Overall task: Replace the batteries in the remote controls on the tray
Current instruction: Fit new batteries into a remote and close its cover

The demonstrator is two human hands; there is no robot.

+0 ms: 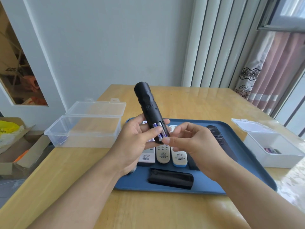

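Note:
My left hand (pixel 137 139) grips a black remote control (pixel 147 104) upright above the blue tray (pixel 247 166), back side toward me, battery bay uncovered. Two purple batteries (pixel 159 132) sit in the bay. My right hand (pixel 189 142) is beside it, its thumb tip touching the bottom end of the batteries. A black battery cover (pixel 171 178) lies on the tray's near part. Three pale remotes (pixel 163 154) lie side by side under my hands, and another black remote (pixel 219 138) lies to the right.
An open clear plastic box (pixel 85 128) at the left holds purple batteries (pixel 61 140). An open white box (pixel 274 146) at the right holds a few batteries (pixel 271 150). The wooden table (pixel 148 210) meets a wall behind; cardboard boxes (pixel 19 146) stand on the floor at left.

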